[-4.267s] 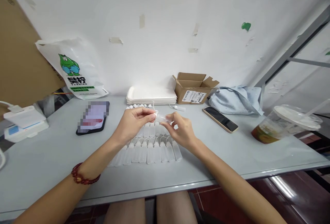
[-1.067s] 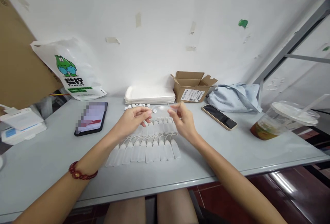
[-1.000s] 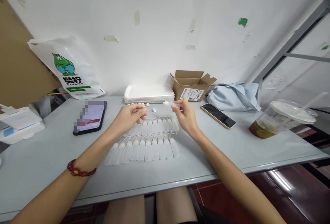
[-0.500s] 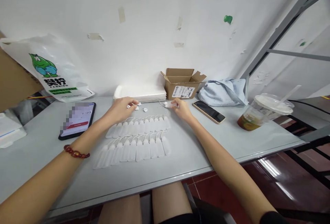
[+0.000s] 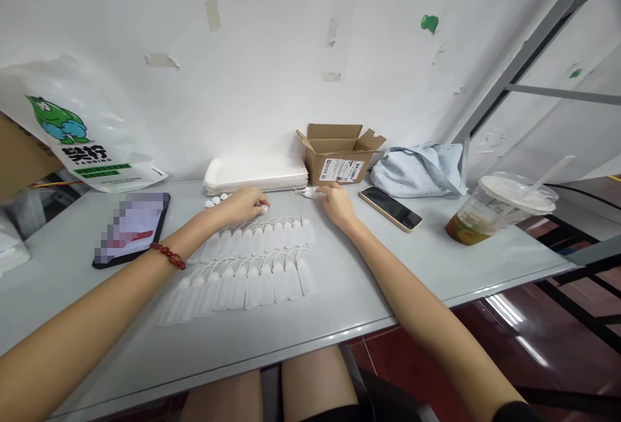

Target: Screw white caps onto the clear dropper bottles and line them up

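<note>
My left hand reaches over the table with its fingers bent down onto a small white cap, pinched at the fingertips. Just left of that hand lie several more white caps, partly covered by it. Farther right, my right hand is closed on a small translucent plastic tube lying level, with thin white string at its left end. Nearer to me, similar frosted tubes with white string loops are laid in two rows, a back row and a front row.
Behind the hands are a stack of white sheets and an open cardboard box. One phone lies left, another right. A pale blue cloth bag, a drink cup and a white plastic bag stand around.
My left hand has moved right and slightly nearer, from the group of caps onto the single cap. My right hand keeps hold of the tube. The whole view has shifted slightly.
</note>
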{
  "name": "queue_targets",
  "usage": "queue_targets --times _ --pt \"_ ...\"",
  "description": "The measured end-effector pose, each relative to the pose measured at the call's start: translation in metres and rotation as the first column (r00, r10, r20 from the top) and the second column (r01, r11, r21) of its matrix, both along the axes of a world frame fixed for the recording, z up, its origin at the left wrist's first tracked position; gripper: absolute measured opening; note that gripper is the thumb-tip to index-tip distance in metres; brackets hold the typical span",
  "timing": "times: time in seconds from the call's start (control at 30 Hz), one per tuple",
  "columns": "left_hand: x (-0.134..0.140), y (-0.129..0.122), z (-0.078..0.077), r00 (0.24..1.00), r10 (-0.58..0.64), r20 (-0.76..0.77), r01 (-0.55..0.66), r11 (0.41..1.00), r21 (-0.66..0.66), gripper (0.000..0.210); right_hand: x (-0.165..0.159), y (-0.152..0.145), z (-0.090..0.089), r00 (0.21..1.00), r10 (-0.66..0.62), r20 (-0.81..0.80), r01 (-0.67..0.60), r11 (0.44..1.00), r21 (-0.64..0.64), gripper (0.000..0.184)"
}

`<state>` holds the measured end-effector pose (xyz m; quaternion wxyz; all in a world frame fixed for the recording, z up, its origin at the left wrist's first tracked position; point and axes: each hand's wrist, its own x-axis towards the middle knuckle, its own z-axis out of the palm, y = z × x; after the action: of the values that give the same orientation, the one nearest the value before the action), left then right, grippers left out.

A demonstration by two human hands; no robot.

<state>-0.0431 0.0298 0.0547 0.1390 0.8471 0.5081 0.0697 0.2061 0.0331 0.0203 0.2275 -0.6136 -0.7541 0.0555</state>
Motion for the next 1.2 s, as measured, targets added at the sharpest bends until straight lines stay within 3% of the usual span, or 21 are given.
queue_targets --times 0.17,0.27,0.37,0.5,0.63,0.77,1.0,1.1,1.2 --pt "0.001 -0.015 0.008 0.998 0.047 0.042 -0.050 0.996 0.076 0.026 -0.002 -0.005 0.007 0.997 -0.048 0.056 0.045 0.997 0.058 0.032" --pt "-0.004 -0.031 0.013 0.980 0.116 0.164 -0.140 0.980 0.145 0.026 -0.002 -0.014 0.020 0.997 0.019 0.071 -0.024 0.997 0.069 0.025" --pt "-0.013 -0.047 0.013 0.930 0.182 0.319 -0.237 0.961 0.143 0.026 -0.003 -0.029 0.036 0.969 0.247 0.015 -0.245 0.967 -0.072 0.016" --pt "-0.025 -0.061 0.009 0.816 0.294 0.497 -0.405 0.905 0.128 0.028 -0.004 -0.048 0.050 0.943 0.328 -0.052 -0.330 0.914 -0.237 0.020" --pt "-0.026 -0.072 0.010 0.757 0.353 0.551 -0.486 0.867 0.113 0.027 -0.007 -0.052 0.050 0.924 0.376 -0.066 -0.372 0.847 -0.379 0.027" --pt "-0.018 -0.079 0.009 0.689 0.350 0.635 -0.484 0.874 0.043 0.031 -0.008 -0.048 0.043 0.922 0.386 -0.015 -0.354 0.828 -0.434 0.028" --pt "-0.006 -0.084 0.005 0.558 0.344 0.755 -0.421 0.901 -0.099 0.032 -0.005 -0.040 0.035 0.957 0.291 0.018 -0.245 0.836 -0.490 0.030" --pt "-0.004 -0.087 0.005 0.543 0.355 0.761 -0.412 0.902 -0.127 0.033 -0.003 -0.037 0.033 0.960 0.280 0.020 -0.240 0.858 -0.455 0.029" --pt "-0.002 -0.088 0.006 0.534 0.347 0.771 -0.382 0.912 -0.146 0.033 -0.004 -0.035 0.033 0.965 0.261 0.025 -0.239 0.915 -0.325 0.025"
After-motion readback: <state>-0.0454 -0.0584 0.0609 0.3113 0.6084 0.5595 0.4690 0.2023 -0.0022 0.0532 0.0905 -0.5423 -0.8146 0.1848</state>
